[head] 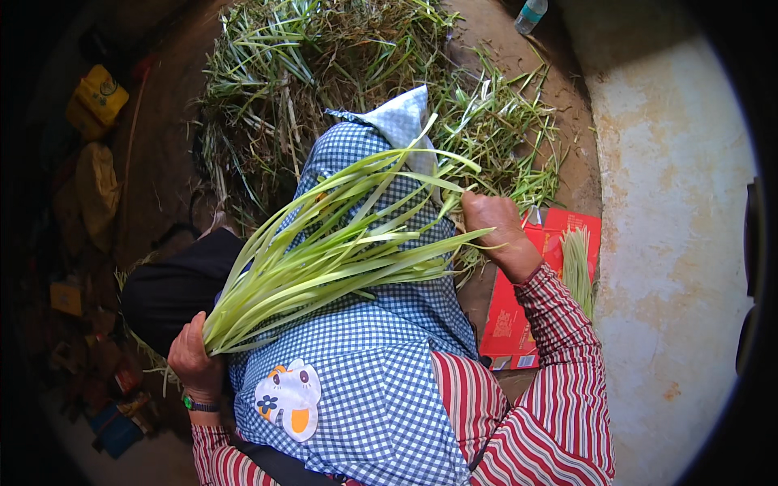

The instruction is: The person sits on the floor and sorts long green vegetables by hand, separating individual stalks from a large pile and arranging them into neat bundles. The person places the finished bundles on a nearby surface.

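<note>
A bunch of long pale green leafy stalks [340, 249] lies slantwise across my lap, over a blue checked apron [377, 340]. My left hand [196, 357], with a watch at the wrist, is closed around the gathered lower-left end of the bunch. At the other end the leaves fan out loosely. My right hand [493, 228] is closed at the tip of one leaf there; its fingertips are partly hidden. A separate bundle of thin pale stalks [576, 261] rests on flattened red cardboard [510, 304] beyond my right forearm.
A big heap of loose green and brown leaves [328, 61] covers the floor ahead, spreading right. A plastic bottle [530, 15] stands at the top right. A pale wall or ledge [668, 212] borders the right side. Yellow bags [97, 100] and assorted boxes lie in the dim left.
</note>
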